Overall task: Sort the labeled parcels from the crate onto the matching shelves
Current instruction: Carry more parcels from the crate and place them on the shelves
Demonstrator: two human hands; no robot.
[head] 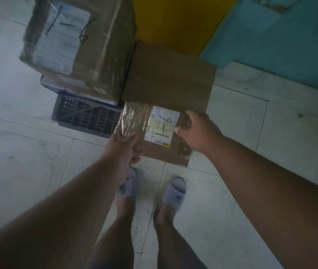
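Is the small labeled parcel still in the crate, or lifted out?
Out. Left hand and right hand grip the small parcel by opposite edges, above the floor, beside the crate.

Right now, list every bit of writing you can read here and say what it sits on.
"1-6", handwritten in black marker on the white label of the big taped box on the crate.
"1-6" or "1-9", handwritten on the label of the held parcel; the last digit is unclear.
"5.00", small print at that label's edge, only roughly legible.
All other fine print on both labels is too blurred to read.
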